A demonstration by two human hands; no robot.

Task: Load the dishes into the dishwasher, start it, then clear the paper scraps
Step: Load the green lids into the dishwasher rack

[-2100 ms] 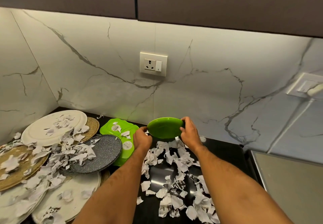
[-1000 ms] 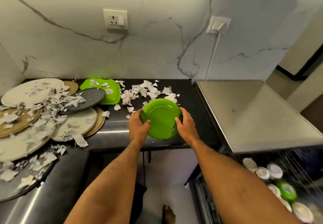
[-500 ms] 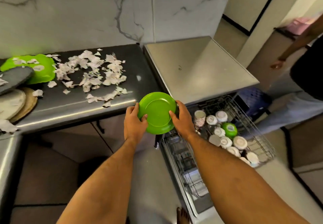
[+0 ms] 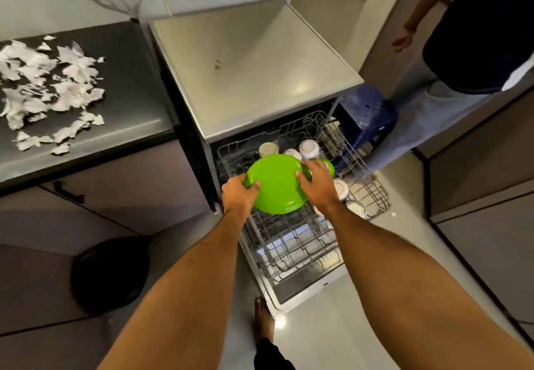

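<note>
I hold a round green plate [image 4: 274,186] between both hands, above the pulled-out upper rack [image 4: 364,173] of the open dishwasher [image 4: 248,80]. My left hand [image 4: 238,195] grips its left rim and my right hand [image 4: 319,183] grips its right rim. Several upturned white cups [image 4: 309,148] and a small green bowl [image 4: 331,167] stand in that rack, partly hidden behind the plate. The lower rack [image 4: 297,245] lies beneath. White paper scraps [image 4: 49,86] are scattered on the dark counter [image 4: 130,86] at the left.
Another person [image 4: 468,52] stands at the right by a blue stool [image 4: 364,115]. A black bin [image 4: 111,274] sits on the floor at the left under the cabinets. My bare foot [image 4: 261,320] is beside the open dishwasher door [image 4: 300,297].
I have carried the green plate from the counter rightward and down to above the dishwasher's upper rack. The view has swung from the counter's plates to the open dishwasher.
</note>
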